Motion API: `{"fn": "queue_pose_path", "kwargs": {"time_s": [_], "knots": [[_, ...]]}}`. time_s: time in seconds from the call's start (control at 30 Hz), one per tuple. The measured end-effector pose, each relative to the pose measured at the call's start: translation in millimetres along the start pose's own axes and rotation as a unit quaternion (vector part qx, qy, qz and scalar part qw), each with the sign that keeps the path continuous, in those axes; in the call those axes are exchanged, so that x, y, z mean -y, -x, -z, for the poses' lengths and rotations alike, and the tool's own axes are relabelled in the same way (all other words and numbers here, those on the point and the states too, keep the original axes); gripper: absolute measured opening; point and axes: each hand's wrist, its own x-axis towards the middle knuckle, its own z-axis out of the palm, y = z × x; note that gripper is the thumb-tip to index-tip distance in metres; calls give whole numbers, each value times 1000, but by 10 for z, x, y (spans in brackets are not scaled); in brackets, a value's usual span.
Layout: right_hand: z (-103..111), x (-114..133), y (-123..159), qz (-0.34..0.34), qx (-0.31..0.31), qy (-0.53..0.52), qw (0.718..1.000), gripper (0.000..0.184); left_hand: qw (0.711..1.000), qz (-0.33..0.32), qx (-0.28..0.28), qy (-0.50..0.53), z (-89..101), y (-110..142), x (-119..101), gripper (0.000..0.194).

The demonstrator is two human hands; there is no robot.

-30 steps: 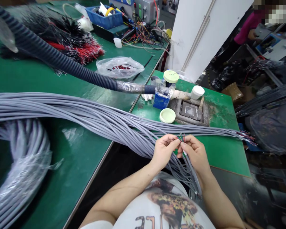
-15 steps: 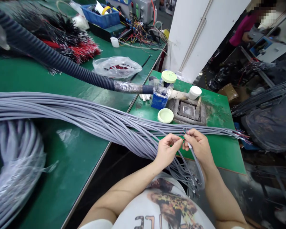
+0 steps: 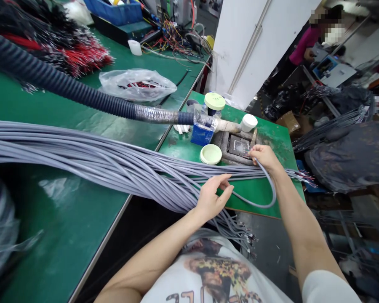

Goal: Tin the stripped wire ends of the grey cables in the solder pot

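Pinched in my right hand (image 3: 265, 158) is the end of a grey cable (image 3: 274, 191), its thin wire ends pointing left over a solder pot (image 3: 239, 146). I cannot tell whether the wires touch the shiny surface. The cable loops down and back left toward the bundle. My left hand (image 3: 214, 194) hovers beside the bundle of grey cables (image 3: 113, 158) with thumb and fingers apart, holding nothing. Below it hang several cable ends (image 3: 244, 235) with stripped wires at the green table's edge. More cable ends with coloured wires (image 3: 305, 176) lie at the right.
A ribbed hose (image 3: 91, 94) crosses above the bundle, its nozzle resting by a blue box (image 3: 201, 134). Near the pot stand a pale green lid (image 3: 211, 154), a round-topped tub (image 3: 214, 101) and a white cup (image 3: 249, 122). A person (image 3: 300, 44) is in the background.
My right hand has moved away from my left, forward to the pot, carrying the cable end. My left hand has let go of the wires and opened. The view has shifted somewhat.
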Motion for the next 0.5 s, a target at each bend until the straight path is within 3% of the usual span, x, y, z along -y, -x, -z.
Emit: {"fn": "queue_pose_path", "kwargs": {"time_s": [0.13,0.3,0.5], "knots": [[10,63,-99,-22,46,8,999,31,999,28,-3,36,7,-20,-2,31],[-81,270,263,-9,115,-42,992,25,990,80,-15,113,-19,-105,-48,32],[-299,387,782,42,116,-85,989,19,912,227,-11,340,-162,-305,-107,43]]}}
